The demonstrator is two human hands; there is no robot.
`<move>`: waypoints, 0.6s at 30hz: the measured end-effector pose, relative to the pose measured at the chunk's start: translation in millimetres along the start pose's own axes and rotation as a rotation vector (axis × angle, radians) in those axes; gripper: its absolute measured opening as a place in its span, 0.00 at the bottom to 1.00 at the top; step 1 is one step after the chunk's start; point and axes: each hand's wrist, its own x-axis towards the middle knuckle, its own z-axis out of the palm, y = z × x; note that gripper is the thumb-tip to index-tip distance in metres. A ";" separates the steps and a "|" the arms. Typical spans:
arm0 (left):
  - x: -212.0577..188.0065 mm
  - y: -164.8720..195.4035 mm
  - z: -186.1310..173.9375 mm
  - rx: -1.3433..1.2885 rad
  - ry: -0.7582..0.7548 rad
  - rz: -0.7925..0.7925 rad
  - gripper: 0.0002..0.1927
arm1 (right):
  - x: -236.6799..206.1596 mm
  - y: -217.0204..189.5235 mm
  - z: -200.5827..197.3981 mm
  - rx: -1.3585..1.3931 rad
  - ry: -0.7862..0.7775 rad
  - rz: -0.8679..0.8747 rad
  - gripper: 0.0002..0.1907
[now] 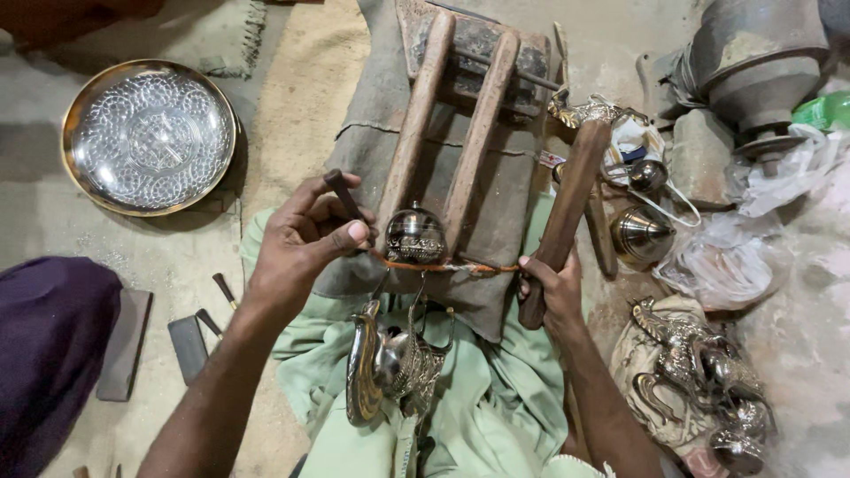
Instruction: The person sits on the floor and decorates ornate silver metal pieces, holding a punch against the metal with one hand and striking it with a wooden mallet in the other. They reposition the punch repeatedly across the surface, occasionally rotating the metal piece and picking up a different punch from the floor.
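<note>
My left hand (305, 237) pinches a short dark chisel (342, 193) and holds its tip down near a small engraved metal dome (414, 235). The dome sits wedged between two long wooden bars (478, 133), tied across with an orange cord (443, 265). My right hand (556, 285) grips a thick wooden mallet (567, 212) that stands upright to the right of the dome. Below the dome a shiny metal teapot-like vessel (385, 363) lies in my lap on pale green cloth.
An engraved round metal plate (149, 135) lies at the upper left. Metal parts and a cone-shaped lid (642, 235) sit at right, with several ornate metal pieces (699, 372) on cloth at lower right. Small chisels (223, 289) and blocks lie on the floor at left. A big metal vessel (753, 62) stands at the top right.
</note>
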 end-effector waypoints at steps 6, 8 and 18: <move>7.0 -3.9 16.5 0.148 -0.104 -0.004 0.26 | -9.0 -16.7 7.5 -0.084 0.008 0.018 0.26; 12.1 -0.9 24.0 0.208 -0.144 -0.022 0.26 | -15.4 -21.5 8.9 -0.141 0.009 0.011 0.27; -24.7 20.6 30.0 0.284 0.054 0.027 0.19 | -70.0 -20.0 1.1 -0.070 -0.126 0.213 0.23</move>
